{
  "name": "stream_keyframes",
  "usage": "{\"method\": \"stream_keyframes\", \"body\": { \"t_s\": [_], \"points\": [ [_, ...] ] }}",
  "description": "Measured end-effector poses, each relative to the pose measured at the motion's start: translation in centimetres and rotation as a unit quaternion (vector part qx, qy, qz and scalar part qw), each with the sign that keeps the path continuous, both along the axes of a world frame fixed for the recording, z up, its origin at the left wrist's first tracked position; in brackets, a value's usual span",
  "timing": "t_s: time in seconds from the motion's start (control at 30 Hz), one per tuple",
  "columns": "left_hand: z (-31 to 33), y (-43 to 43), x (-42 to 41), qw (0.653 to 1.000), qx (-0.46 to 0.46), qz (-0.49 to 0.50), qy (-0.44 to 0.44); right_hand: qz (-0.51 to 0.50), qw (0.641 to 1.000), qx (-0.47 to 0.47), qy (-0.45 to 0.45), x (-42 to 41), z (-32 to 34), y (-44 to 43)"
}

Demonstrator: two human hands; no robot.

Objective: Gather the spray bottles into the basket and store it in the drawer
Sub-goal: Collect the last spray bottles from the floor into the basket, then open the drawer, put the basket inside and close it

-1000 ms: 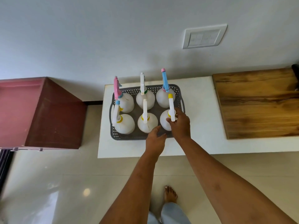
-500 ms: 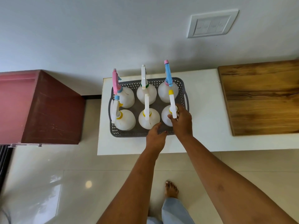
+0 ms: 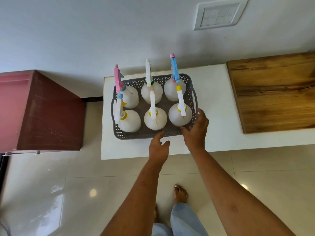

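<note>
My left hand and right hand are bare, with sleeveless forearms behind them. Below the wrists I see pale blue-grey trouser legs and a bare foot.

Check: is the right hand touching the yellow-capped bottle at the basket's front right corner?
Apart. The head view shows the right hand open at the basket corner, with grey mesh between it and the yellow-capped bottle.

We see a white tabletop against the wall. A grey perforated basket sits directly on its left part, and a wooden board lies on it to the right, well apart.
</note>
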State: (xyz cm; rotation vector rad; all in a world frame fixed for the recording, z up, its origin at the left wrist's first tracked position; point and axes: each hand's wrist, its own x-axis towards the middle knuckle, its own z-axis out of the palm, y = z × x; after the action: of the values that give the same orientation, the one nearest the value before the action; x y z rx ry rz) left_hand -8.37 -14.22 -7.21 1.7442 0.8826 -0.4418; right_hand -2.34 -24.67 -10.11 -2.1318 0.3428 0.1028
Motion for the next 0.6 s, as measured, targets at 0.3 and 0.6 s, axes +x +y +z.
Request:
{"method": "stream_keyframes", "body": {
  "t_s": [0.3, 0.6],
  "points": [
    [-2.4, 3.9, -5.8, 0.987, 0.047, 0.152, 0.004, -0.082, 0.997, 0.003, -0.01, -6.6, -1.0, 1.7],
    [-6.1, 12.9, -12.4, 0.951, 0.043, 0.302, 0.039, 0.007, 0.997, 0.0, 0.079, -13.6, -4.1, 7.9]
  ]
}}
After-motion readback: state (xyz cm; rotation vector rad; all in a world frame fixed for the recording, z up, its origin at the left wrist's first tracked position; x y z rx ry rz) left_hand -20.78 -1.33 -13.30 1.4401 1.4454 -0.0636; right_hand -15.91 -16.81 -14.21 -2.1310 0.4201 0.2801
